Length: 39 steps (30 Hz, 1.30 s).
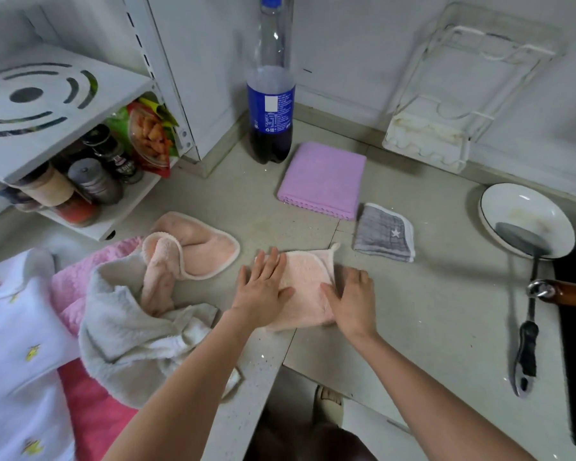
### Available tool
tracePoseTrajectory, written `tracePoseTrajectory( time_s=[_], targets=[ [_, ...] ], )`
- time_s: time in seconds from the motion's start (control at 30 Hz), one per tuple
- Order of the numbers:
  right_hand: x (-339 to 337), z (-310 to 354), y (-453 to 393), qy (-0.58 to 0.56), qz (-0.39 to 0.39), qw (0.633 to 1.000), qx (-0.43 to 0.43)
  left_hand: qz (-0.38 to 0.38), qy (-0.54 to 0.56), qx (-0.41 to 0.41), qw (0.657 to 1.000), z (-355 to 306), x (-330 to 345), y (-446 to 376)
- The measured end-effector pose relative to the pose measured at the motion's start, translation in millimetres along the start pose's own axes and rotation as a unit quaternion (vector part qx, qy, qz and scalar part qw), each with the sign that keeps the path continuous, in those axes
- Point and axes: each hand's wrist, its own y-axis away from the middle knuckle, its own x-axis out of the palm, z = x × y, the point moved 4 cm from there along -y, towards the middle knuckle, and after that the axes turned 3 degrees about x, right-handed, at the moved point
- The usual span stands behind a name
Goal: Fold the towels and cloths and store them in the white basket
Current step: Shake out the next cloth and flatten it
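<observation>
Grey stone worktop (413,311) fills a kitchen corner with white walls behind it. On the middle of the worktop lies a small peach cloth (308,287), folded into a rough square with a white edge. Both hands press on it. The left hand (263,287) lies flat on the left part of the cloth, fingers straight and a little spread. The right hand (353,301) lies on the right edge, the fingers bent down over the border; its grip holds nothing, it only presses.

Further back a lilac towel (323,181) is already folded, just in front of a dark soda bottle (270,104). Beside it, on the right, a grey cloth with a star (384,232) is folded too. At the left, a second peach cloth (193,247) lies crumpled, touching a loose cream towel (127,334). Under these are a pink towel (80,287) and a white fabric with small yellow marks (14,344).

On the right stand a white plate (526,217) and a black spatula (529,301) whose blade rests on the plate. A white shelf (47,104) with jars is at the left. The white basket is not seen.
</observation>
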Motion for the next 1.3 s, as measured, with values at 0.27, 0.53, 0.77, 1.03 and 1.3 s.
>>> tracePoseTrajectory(
  time_s=[0.27,0.53,0.77,1.03,1.3],
  targets=[
    [14.4,15.4,-32.1,-0.211,0.189,0.939,0.195,-0.204,0.317,-0.134,0.916,-0.2,-20.1,15.1],
    [-22.0,-14.0,-20.7,-0.241,0.128,0.956,0.109,-0.177,0.446,-0.180,0.859,-26.6,-7.2,13.2],
    [-65.8,-82.5,-9.0,-0.178,0.001,0.970,0.166,-0.109,0.408,-0.084,0.902,-111.6,-1.3,-24.5],
    [-69.7,-113.9,-14.9,-0.140,0.017,0.968,0.209,-0.083,0.319,-0.054,0.943,-129.3,7.7,-44.8],
    [-93.9,-63.7,0.9,-0.058,-0.127,0.990,0.001,-0.057,0.214,-0.012,0.975,-91.9,-19.1,-28.0]
  ],
)
